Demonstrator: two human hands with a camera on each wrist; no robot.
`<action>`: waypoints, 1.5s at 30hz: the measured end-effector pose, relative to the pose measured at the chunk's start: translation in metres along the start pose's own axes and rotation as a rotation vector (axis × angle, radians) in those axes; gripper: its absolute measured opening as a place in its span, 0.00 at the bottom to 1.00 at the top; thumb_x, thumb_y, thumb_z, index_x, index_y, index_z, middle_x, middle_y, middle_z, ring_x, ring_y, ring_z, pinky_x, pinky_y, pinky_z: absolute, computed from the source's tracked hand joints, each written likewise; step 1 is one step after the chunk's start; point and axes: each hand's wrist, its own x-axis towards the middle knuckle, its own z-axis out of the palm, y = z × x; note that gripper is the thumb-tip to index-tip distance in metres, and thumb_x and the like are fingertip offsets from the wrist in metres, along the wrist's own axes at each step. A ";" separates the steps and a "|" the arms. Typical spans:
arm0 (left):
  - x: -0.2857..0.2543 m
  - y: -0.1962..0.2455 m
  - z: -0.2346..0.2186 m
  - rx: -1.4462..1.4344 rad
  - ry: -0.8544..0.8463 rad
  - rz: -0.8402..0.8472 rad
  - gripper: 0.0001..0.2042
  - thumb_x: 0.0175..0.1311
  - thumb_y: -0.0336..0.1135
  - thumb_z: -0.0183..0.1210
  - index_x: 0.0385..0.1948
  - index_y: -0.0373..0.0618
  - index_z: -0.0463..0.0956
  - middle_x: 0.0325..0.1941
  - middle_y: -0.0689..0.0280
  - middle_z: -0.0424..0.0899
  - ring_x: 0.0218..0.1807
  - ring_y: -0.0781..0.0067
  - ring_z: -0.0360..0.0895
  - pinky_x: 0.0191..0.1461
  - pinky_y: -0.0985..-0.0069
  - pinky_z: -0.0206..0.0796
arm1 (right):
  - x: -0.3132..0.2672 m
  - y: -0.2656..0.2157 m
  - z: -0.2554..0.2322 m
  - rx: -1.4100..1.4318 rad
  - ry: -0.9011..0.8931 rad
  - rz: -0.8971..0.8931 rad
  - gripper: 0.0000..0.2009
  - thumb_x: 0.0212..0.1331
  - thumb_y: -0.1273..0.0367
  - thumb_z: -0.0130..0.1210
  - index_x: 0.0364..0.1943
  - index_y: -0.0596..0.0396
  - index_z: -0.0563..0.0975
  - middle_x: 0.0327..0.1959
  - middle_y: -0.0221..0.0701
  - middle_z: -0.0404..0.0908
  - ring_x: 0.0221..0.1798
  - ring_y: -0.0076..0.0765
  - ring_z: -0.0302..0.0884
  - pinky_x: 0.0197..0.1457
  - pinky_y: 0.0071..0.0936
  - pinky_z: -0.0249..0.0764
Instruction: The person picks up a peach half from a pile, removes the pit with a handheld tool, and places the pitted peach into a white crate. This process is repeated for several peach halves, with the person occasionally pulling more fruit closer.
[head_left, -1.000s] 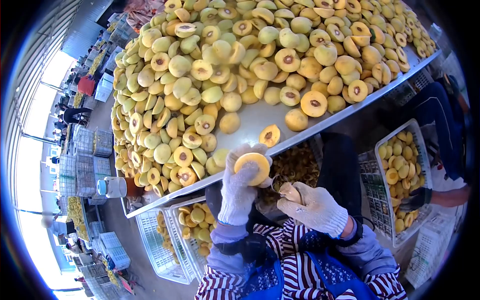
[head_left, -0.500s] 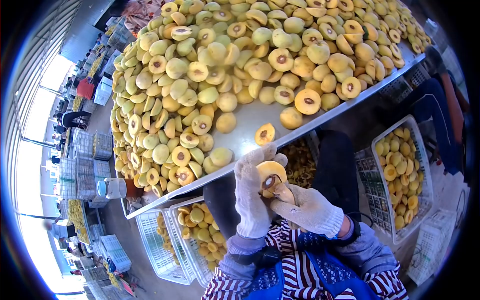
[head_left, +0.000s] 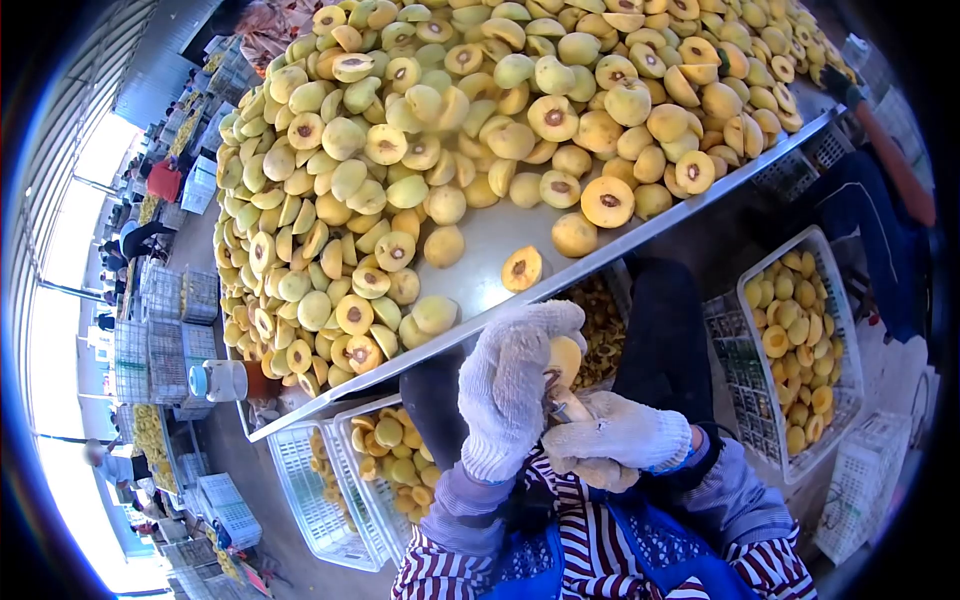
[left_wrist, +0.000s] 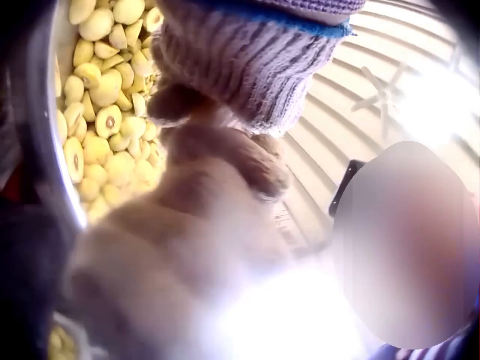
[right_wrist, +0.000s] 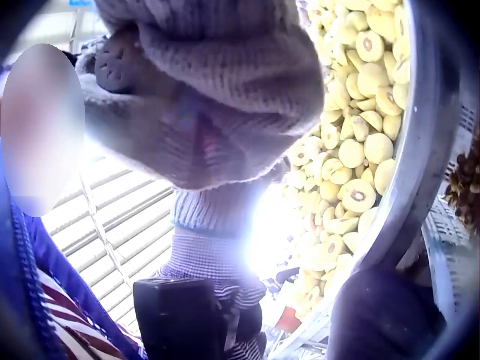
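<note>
In the head view the gloved left hand (head_left: 515, 385) curls round a halved yellow fruit (head_left: 564, 362), its cut side partly covered. Close against that fruit, the gloved right hand (head_left: 625, 440) grips a small tool with a pale handle (head_left: 572, 404); the tool's tip meets the fruit near its pit. Both hands are just off the table's near edge, above the lap. The left wrist view has one glove (left_wrist: 187, 217) blurred by glare, and a large knitted glove (right_wrist: 217, 97) fills the top of the right wrist view.
Halved fruits (head_left: 430, 110) lie heaped on the metal table (head_left: 490, 250). Crates of fruit stand below it, one at the left (head_left: 300, 480) and one at the right (head_left: 745, 370). A jug (head_left: 222, 380) is by the table's left corner. Another person's arm (head_left: 895, 165) reaches in at the far right.
The left hand first held the fruit apart from the right hand; both are now together, with the tool at the fruit. The other person's arm has moved from the right crate up to the table.
</note>
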 end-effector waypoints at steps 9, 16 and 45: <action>0.015 -0.030 -0.009 0.015 -0.235 0.545 0.23 0.75 0.53 0.48 0.46 0.38 0.77 0.45 0.52 0.83 0.43 0.58 0.82 0.47 0.65 0.74 | 0.038 0.070 -0.031 0.627 -0.710 0.016 0.16 0.66 0.57 0.57 0.31 0.56 0.78 0.21 0.28 0.75 0.17 0.21 0.68 0.19 0.19 0.61; 0.003 -0.028 0.011 -1.107 -0.184 -0.277 0.25 0.74 0.56 0.47 0.48 0.38 0.74 0.47 0.52 0.80 0.42 0.61 0.83 0.37 0.72 0.80 | 0.005 0.007 -0.004 0.097 -0.518 -0.099 0.15 0.66 0.58 0.59 0.36 0.59 0.77 0.24 0.29 0.75 0.20 0.22 0.70 0.23 0.19 0.65; 0.102 -0.066 -0.020 -0.195 -0.084 -0.067 0.27 0.69 0.44 0.56 0.65 0.38 0.66 0.53 0.63 0.78 0.48 0.78 0.74 0.49 0.81 0.69 | 0.009 -0.013 -0.006 -0.213 0.537 -0.194 0.23 0.64 0.54 0.59 0.56 0.55 0.74 0.21 0.26 0.77 0.18 0.17 0.72 0.22 0.18 0.68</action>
